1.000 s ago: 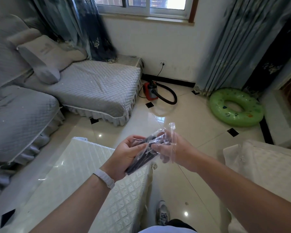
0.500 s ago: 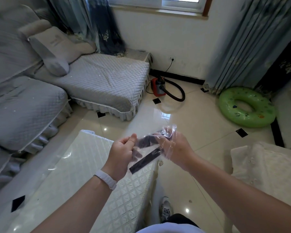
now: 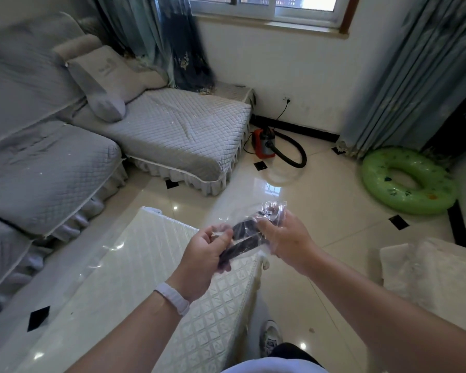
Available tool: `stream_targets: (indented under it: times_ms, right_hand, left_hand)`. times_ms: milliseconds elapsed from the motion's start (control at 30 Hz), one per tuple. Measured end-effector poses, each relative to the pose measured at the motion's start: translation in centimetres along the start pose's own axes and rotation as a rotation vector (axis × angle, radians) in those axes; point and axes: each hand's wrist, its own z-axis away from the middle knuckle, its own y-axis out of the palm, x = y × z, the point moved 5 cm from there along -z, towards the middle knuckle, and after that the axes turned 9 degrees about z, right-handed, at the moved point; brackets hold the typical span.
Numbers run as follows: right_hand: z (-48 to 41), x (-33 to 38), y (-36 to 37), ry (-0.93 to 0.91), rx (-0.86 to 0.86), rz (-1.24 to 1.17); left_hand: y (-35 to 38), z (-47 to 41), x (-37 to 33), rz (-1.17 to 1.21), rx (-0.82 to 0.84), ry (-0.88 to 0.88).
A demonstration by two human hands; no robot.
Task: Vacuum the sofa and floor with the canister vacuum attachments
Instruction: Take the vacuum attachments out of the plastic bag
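Head: blk attachments (image 3: 246,229) in clear bag (image 3: 274,210)

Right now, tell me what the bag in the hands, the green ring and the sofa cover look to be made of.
Bag: thin clear plastic film, glossy; it crinkles, glints, and shows the dark attachment inside.
Green ring: probably inflated vinyl, smooth and shiny, with highlights on its rounded skin.
Sofa cover: grey quilted fabric, matte, with diamond stitching and a ruffled skirt.

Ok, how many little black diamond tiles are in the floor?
5 black tiles: one by the red vacuum, one at the sofa skirt, one near the swim ring, one at the right curtain hem, one lower left beside the table. Furniture may hide more.
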Motion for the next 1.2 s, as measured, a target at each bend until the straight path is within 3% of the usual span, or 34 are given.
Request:
stream_targets:
  times_ms: [267, 467, 667, 833, 1033, 1200]
  right_hand:
    - [0.8, 0.1, 1.4, 0.008, 0.053, 0.194]
    - [1.2, 1.0, 0.4, -0.020, 0.015, 0.527]
    - [0.7, -0.3, 0.2, 0.002, 0.001, 0.498]
    - [0.6, -0.8, 1.7, 0.064, 0.035, 0.296]
    - [0.9, 1.3, 2.3, 0.102, -0.109, 0.434]
    - [0.4, 2.1, 1.3, 0.070, -0.196, 0.535]
  left_hand:
    - [-1.1, -1.0, -0.3, -0.022, -0.290, 0.092]
    - [-1.1, -0.9, 0.1, -0.001, -0.255, 0.060]
    - [-2.4, -0.6, -0.4, -0.003, -0.312, 0.081]
    - [-2.8, -0.5, -0.3, 0.040, -0.390, 0.116]
    - [-2.2, 0.4, -0.5, 0.049, -0.492, 0.184]
    - [-1.7, 0.3, 0.1, 0.159, -0.476, 0.117]
